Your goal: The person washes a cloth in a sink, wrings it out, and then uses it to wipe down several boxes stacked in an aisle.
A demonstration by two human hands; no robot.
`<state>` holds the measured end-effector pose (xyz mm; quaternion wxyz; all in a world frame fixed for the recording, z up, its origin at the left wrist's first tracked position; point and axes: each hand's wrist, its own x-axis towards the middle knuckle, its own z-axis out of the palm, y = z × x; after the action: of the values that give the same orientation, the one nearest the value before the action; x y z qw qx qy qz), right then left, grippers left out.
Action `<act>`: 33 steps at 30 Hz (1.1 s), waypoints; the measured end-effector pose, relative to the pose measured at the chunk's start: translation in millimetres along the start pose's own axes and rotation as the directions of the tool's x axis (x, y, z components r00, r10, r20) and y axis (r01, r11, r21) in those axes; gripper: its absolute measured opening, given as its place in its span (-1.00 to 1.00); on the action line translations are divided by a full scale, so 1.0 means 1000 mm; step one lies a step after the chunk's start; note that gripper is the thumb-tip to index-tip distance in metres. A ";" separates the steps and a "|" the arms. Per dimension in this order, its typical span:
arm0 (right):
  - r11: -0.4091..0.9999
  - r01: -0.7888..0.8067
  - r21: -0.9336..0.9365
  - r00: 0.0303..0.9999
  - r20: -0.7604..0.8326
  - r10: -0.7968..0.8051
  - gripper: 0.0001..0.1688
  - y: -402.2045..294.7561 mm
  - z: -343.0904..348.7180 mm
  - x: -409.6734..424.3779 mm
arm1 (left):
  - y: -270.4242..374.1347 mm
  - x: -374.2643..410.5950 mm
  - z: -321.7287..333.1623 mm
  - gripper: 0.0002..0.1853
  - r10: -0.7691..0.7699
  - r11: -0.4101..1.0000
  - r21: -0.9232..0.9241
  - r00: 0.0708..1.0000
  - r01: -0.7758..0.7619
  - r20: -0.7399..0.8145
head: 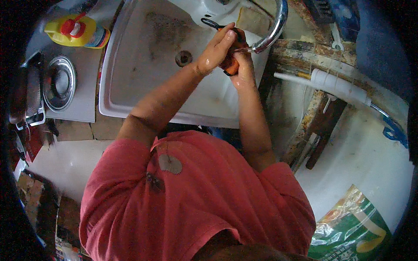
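My left hand (215, 50) and my right hand (244, 67), both wet, hold an orange and black object (231, 65) between them. A dark loop sticks out from its upper end; what the object is cannot be told. It is under the mouth of a curved chrome faucet (277, 24), where water seems to run. Both hands are over the right part of a white sink (111, 65). The round drain (183, 58) lies left of my left hand, with dark dirt on the basin beyond it.
Left of the sink stand a yellow jug (70, 31) with a red cap and a round metal dish (60, 83). At the right are an open-end wrench (336, 40), a white roller-like tube (339, 86) and a green plastic bag (356, 228). A yellowish sponge or cloth (253, 21) lies behind the faucet.
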<state>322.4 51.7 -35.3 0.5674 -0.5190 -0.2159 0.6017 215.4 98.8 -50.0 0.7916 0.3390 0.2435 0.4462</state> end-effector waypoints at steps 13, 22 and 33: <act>0.890 -0.109 0.444 0.991 0.113 0.065 -0.45 0.018 0.023 -0.011 | 0.061 0.090 -0.057 -0.43 -0.014 0.673 0.697 0.947 0.246 -0.321; 0.896 -0.083 0.437 0.994 -0.032 0.107 -0.48 0.023 0.020 -0.028 | 0.053 0.119 -0.062 -0.57 0.306 0.081 0.982 0.933 0.172 -0.189; 0.885 -0.049 0.464 0.998 0.056 0.026 -0.47 0.033 0.009 -0.037 | 0.043 0.133 -0.094 -0.83 0.399 0.379 0.917 0.916 -0.122 -0.043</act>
<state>292.8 13.0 -45.8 0.6580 -0.3575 -0.0693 0.6591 191.5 260.7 -90.4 0.3656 0.6817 0.4869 0.4057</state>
